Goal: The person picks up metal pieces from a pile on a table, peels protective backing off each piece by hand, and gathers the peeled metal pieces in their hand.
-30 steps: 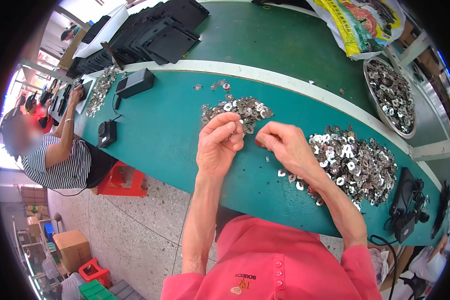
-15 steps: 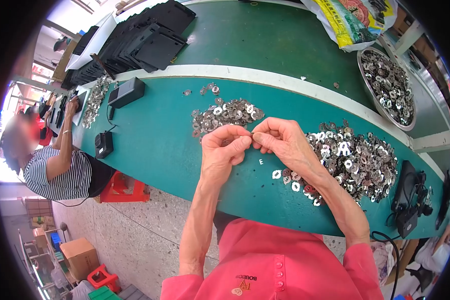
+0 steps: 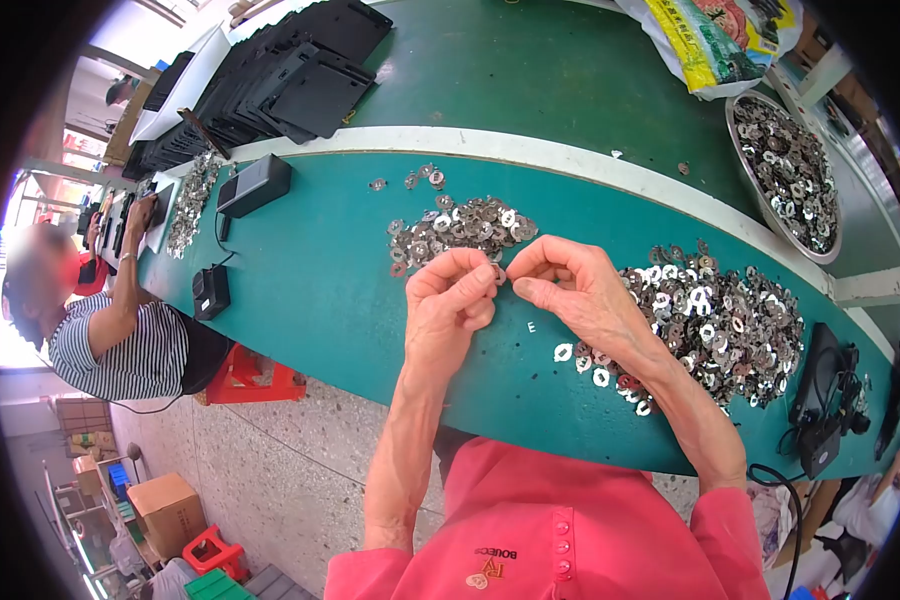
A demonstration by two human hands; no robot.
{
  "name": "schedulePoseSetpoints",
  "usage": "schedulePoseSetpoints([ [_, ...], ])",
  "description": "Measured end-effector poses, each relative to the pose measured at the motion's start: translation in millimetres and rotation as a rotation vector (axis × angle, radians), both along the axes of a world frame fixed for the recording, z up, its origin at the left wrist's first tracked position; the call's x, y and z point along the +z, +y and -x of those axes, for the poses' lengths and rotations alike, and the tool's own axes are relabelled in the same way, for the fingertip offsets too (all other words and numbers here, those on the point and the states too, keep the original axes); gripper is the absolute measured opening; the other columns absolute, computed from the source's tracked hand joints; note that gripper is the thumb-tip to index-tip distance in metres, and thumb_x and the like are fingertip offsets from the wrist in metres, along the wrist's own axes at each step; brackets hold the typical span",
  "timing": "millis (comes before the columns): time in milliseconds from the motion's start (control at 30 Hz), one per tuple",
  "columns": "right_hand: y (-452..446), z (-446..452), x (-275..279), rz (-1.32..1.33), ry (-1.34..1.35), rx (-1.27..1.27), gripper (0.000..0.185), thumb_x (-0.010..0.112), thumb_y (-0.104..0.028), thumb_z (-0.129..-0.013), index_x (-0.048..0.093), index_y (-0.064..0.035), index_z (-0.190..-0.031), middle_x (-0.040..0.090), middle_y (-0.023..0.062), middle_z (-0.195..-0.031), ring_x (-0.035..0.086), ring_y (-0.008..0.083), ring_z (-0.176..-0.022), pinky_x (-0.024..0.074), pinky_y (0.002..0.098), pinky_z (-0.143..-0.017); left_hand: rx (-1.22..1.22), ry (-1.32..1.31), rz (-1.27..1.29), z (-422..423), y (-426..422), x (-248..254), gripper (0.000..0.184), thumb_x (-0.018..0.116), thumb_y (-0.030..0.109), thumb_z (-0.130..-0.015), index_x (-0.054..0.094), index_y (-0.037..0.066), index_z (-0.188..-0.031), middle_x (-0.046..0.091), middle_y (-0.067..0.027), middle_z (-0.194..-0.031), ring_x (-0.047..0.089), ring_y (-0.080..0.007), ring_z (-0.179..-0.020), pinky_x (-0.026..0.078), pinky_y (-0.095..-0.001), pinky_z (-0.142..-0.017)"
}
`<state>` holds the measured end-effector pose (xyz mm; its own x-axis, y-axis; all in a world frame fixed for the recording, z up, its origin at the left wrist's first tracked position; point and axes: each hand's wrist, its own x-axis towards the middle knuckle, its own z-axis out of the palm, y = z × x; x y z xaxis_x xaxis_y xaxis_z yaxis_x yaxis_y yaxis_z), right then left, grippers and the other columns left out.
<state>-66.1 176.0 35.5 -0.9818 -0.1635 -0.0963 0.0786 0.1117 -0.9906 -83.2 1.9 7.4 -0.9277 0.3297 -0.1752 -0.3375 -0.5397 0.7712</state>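
My left hand (image 3: pixel 448 305) is closed, thumb and forefinger pinching a small round metal piece (image 3: pixel 499 273). Close on its right, my right hand (image 3: pixel 573 290) has its thumb and fingers drawn together near the piece; whether anything is between them is too small to make out. Behind my left hand lies a small pile of round metal pieces (image 3: pixel 461 225). A larger pile of such pieces (image 3: pixel 721 325) spreads to the right, partly behind my right wrist. A tiny white E-shaped bit (image 3: pixel 531 327) lies on the green table (image 3: pixel 320 240) below my hands.
A metal bowl of pieces (image 3: pixel 788 175) stands at the right beyond the white ledge (image 3: pixel 570 163), near a printed bag (image 3: pixel 715 40). Black panels (image 3: pixel 320 90) are stacked at the back left. A black box (image 3: pixel 254 186) and adapter (image 3: pixel 210 291) lie left. A co-worker (image 3: pixel 130 335) sits at far left.
From apart, my hands came together at the fingertips, then separated slightly. A round metal piece now shows at my left fingertips. The camera view has shifted a little.
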Motion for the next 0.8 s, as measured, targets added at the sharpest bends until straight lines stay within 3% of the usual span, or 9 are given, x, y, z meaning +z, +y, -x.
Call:
schedulePoseSetpoints([
  [133,0.8,1.1,1.2,0.000,0.003,-0.005,0.016,0.061,-0.006,-0.077,0.063,0.0026,-0.091,0.065,0.0079,-0.078,0.059,0.0138,-0.071,0.0473,0.0289,-0.065,0.009,0.002,-0.134,2.3,-3.6,-2.3,0.007,0.055,0.006,-0.089,0.059,0.003,-0.094,0.057,-0.0054,-0.075,0.037,-0.0051,-0.054,0.028,-0.0182,-0.043],
  [333,-4.2,-3.2,1.3,-0.266,0.131,-0.005,0.017,0.062,-0.004,-0.074,0.061,0.0005,-0.091,0.060,0.0099,-0.081,0.058,0.0207,-0.068,0.0467,0.0330,-0.063,-0.007,-0.013,-0.181,2.0,-5.5,-3.2,0.008,0.054,0.007,-0.090,0.059,0.003,-0.094,0.058,-0.0059,-0.077,0.037,-0.0059,-0.055,0.028,-0.0185,-0.045],
  [433,1.7,-2.1,5.2,-0.471,0.275,-0.008,0.017,0.062,-0.003,-0.074,0.060,-0.0012,-0.091,0.056,0.0121,-0.082,0.058,0.0261,-0.071,0.0461,0.0366,-0.065,0.031,0.012,-0.177,2.7,-3.9,-2.9,0.008,0.054,0.007,-0.090,0.059,0.003,-0.094,0.059,-0.0064,-0.082,0.038,-0.0066,-0.058,0.030,-0.0194,-0.047],
  [533,10.7,1.1,4.3,-0.514,0.304,-0.031,0.017,0.062,-0.003,-0.075,0.059,-0.0010,-0.092,0.056,0.0135,-0.085,0.058,0.0291,-0.078,0.0458,0.0387,-0.068,0.075,0.062,-0.202,3.6,-9.0,-1.8,0.010,0.053,0.007,-0.090,0.058,0.001,-0.097,0.060,-0.0076,-0.090,0.040,-0.0084,-0.064,0.031,-0.0209,-0.051],
  [800,9.8,-4.6,-6.5,-0.763,0.354,0.091,0.024,0.066,-0.007,-0.073,0.058,-0.0042,-0.096,0.052,0.0115,-0.093,0.057,0.0305,-0.088,0.0473,0.0414,-0.072,0.204,0.084,-0.350,7.1,-16.6,-4.6,0.012,0.053,0.008,-0.091,0.056,-0.001,-0.098,0.058,-0.0094,-0.094,0.040,-0.0109,-0.070,0.032,-0.0232,-0.057],
])
